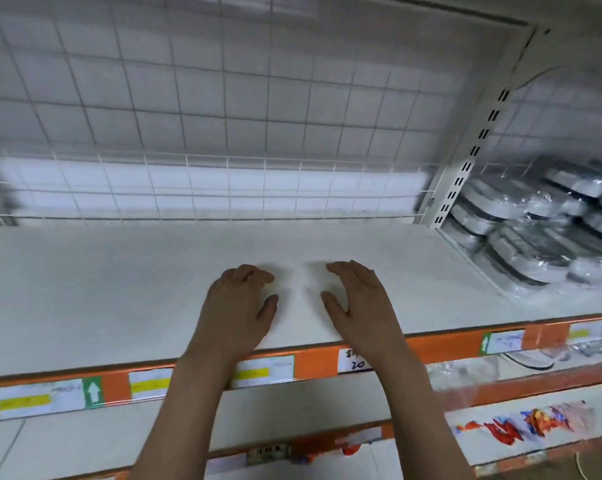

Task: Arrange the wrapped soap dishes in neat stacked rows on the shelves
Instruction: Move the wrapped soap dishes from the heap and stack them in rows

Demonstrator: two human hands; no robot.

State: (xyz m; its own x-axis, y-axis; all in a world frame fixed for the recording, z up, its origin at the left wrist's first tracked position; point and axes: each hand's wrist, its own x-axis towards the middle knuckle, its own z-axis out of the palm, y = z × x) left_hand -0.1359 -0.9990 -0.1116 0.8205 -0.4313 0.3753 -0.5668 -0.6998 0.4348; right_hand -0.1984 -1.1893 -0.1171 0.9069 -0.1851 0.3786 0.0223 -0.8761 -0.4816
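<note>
While my left hand [239,303] and right hand [356,299] hover apart, fingers loose, holding nothing over the shelf [119,289], wrapped soap dishes [528,233] sit piled way off to my right.

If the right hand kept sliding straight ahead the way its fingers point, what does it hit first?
Nothing on the shelf itself, as far as the view shows. The right hand points toward the back, so it would probably first meet the wire grid panel. The wrapped soap dishes lie off to its right.
</note>
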